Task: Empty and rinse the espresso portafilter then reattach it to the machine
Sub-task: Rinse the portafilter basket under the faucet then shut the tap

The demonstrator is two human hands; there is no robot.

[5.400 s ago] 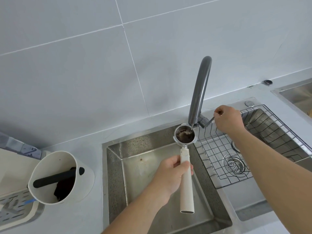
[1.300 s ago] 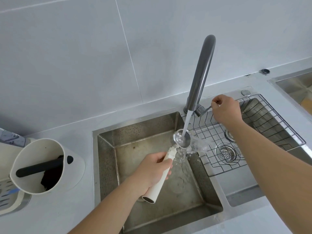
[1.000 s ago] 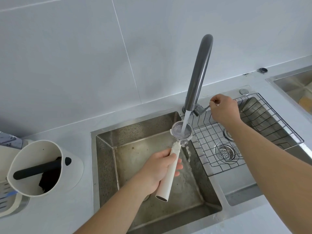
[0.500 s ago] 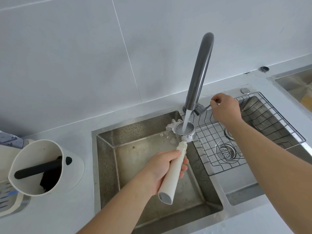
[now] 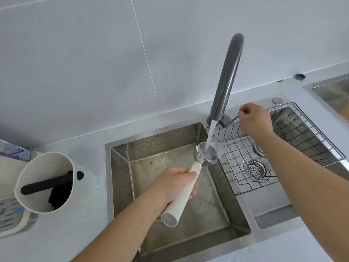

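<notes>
Fingers of left hand (image 5: 170,183) wrap portafilter (image 5: 188,184) handle; basket points up-right under faucet (image 5: 225,80); right hand (image 5: 255,121) pinches lever.

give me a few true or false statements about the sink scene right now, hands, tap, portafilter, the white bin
1. Water is running from the faucet into the portafilter basket. True.
2. The right hand holds the portafilter's white handle. False: the left hand grips the handle; the right hand is on the faucet lever.
3. The portafilter is held over the sink. True.
4. The knock box on the counter is empty. False: dark coffee grounds lie inside it, under its black bar.
5. The wire rack sits in the left basin. False: it sits in the right basin, above the drain strainer.
</notes>
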